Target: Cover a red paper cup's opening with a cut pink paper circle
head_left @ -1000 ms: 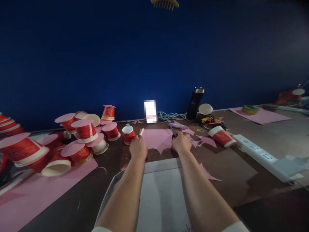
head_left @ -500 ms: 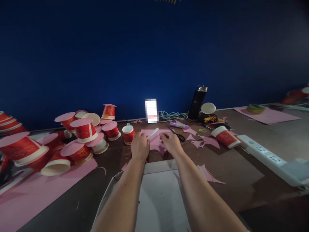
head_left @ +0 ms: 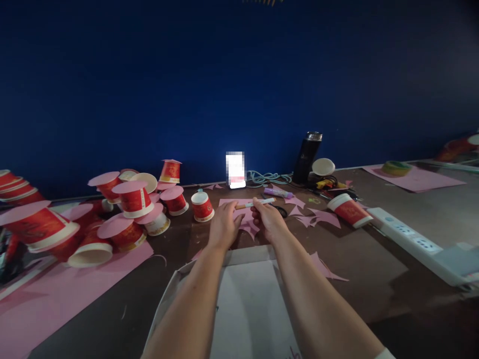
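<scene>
Swung level since half a second ago, when it slanted by the left hand (head_left: 224, 227), a slim pen (head_left: 265, 202) now spans the gap over pink paper (head_left: 247, 225), pinched near its middle by the right hand (head_left: 271, 219). Left fingertips meet its brownish end, though from where I stand I cannot tell whether they grip. It looks light, stiff and hard to break, its smooth barrel perhaps apt to roll, so mid-barrel seems the surest hold.
</scene>
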The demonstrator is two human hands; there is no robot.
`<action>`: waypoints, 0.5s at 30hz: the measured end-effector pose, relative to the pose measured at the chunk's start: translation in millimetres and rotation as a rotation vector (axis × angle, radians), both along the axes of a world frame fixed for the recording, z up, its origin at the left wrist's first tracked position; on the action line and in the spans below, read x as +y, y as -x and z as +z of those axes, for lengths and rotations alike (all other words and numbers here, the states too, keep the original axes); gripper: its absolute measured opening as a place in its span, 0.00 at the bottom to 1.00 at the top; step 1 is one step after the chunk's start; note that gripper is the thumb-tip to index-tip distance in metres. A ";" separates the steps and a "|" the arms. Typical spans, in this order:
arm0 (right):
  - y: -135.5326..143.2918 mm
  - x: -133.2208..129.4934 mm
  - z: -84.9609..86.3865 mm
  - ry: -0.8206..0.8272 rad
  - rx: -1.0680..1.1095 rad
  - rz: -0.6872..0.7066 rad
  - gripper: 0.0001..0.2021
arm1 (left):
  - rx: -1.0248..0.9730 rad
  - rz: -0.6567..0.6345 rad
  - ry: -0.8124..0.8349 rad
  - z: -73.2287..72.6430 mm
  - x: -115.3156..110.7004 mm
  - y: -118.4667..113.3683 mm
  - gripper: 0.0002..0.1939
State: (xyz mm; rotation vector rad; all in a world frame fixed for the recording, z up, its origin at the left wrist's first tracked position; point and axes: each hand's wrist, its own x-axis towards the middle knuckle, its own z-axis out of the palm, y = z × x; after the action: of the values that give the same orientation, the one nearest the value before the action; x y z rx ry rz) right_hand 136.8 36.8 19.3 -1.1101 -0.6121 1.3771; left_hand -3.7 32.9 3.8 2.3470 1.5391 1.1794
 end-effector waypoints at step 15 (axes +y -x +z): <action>-3.3 12.0 -19.1 -0.088 -0.306 -0.123 0.17 | 0.344 0.008 0.245 11.2 -15.0 -18.1 0.21</action>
State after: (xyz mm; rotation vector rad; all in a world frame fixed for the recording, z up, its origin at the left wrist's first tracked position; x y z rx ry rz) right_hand 140.1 48.8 0.1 -1.2761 -0.8034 1.0732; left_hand 14.4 17.8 15.0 2.4643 1.6786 0.5641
